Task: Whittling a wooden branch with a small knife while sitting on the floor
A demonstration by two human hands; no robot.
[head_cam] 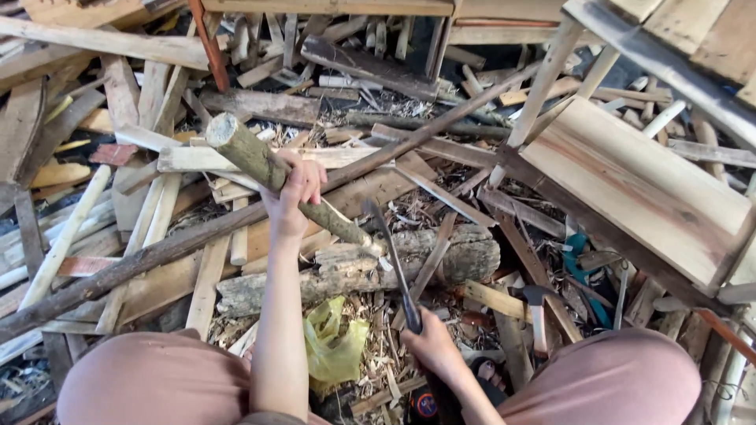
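The ground was buried under wood scraps and shavings. A thick weathered log lay across the middle, a yellow plastic bag just near of it, a hammer to its right, and pale planks at far right.

Single head-worn camera. It looks steeply down from above the seated person's knees, facing forward over a littered floor of scrap wood, at arm's-length range from the work.

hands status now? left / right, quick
Left hand: closed around a green-barked branch, tip resting on the log.
Right hand: closed on a long dark blade.
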